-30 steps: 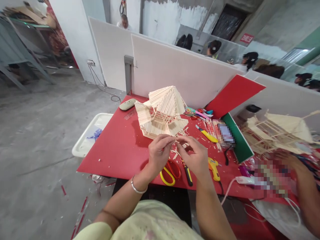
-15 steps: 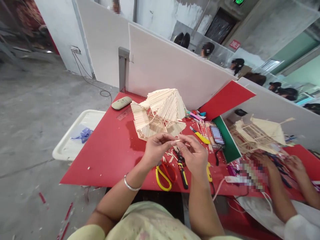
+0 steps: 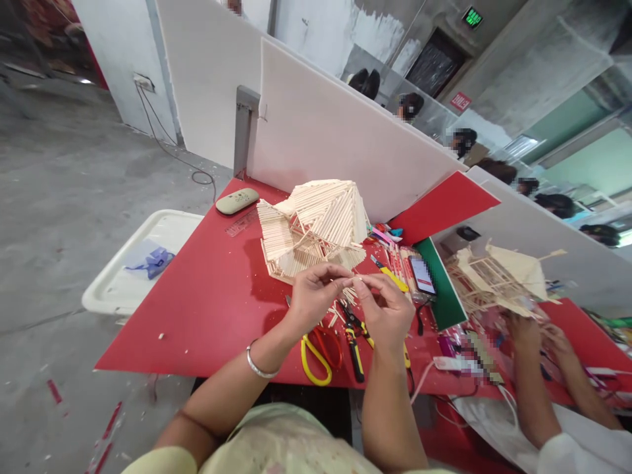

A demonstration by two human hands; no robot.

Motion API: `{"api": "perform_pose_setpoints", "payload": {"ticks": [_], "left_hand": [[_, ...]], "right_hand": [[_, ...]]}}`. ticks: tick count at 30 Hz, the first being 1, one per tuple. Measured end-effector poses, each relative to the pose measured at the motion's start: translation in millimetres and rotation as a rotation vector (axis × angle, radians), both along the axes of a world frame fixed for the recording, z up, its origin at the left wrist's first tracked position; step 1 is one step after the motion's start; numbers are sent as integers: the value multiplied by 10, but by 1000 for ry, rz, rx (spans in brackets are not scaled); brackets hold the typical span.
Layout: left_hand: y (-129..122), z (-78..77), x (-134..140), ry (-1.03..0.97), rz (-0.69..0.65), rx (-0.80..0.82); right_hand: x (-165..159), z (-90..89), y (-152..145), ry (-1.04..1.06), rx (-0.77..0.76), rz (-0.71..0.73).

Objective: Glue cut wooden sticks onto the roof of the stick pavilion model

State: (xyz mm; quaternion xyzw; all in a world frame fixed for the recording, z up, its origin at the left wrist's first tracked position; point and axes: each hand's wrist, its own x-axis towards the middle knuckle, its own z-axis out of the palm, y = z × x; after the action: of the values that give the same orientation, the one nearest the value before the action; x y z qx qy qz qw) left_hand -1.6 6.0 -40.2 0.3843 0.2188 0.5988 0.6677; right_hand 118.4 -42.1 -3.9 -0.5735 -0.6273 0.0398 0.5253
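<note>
My left hand (image 3: pixel 316 293) and my right hand (image 3: pixel 388 306) meet over the table in front of the model house. Both are closed in a pinch, fingertips nearly touching, on a short wooden stick (image 3: pixel 353 277) that is mostly covered by the fingers. Just behind them stands the model house (image 3: pixel 323 220), built of pale thin sticks with a peaked, slatted roof. Beneath my hands lie cut stick pieces (image 3: pixel 336 315), pliers with black and yellow handles (image 3: pixel 354 352), and scissors with yellow and red handles (image 3: pixel 316 362).
On the red table (image 3: pixel 197 303) are an oval case (image 3: pixel 237 201), a clear ruler (image 3: pixel 241 224), a yellow utility knife (image 3: pixel 390 273) and a phone (image 3: pixel 422 274). White partitions (image 3: pixel 340 125) rise behind. At right, a co-worker's hands (image 3: pixel 523 332) work near another stick model (image 3: pixel 494 273).
The fingertips have drawn closer together, and less of the short stick shows between them. The camera view has shifted slightly. The model house stays in place.
</note>
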Motion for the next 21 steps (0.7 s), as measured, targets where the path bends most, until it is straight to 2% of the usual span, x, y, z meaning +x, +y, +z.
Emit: {"api": "perform_pose_setpoints", "payload": {"ticks": [3,5,7,12,21], "left_hand": [[-5,18,20,-20,-8,-65],[-13,37,28,-41,-76,-126],[-14,58,31,-80,-164,-184],[13,111,24,-183,-291,-280],[42,152,12,-230,-312,-304]], "right_hand": [[-28,-1,95,-67,145,-161],[-49,-22,202,-113,258,-278],[-68,-59,317,-144,308,-344],[-93,-155,488,-134,310,-359],[-87,-210,539,-143,301,-343]]}}
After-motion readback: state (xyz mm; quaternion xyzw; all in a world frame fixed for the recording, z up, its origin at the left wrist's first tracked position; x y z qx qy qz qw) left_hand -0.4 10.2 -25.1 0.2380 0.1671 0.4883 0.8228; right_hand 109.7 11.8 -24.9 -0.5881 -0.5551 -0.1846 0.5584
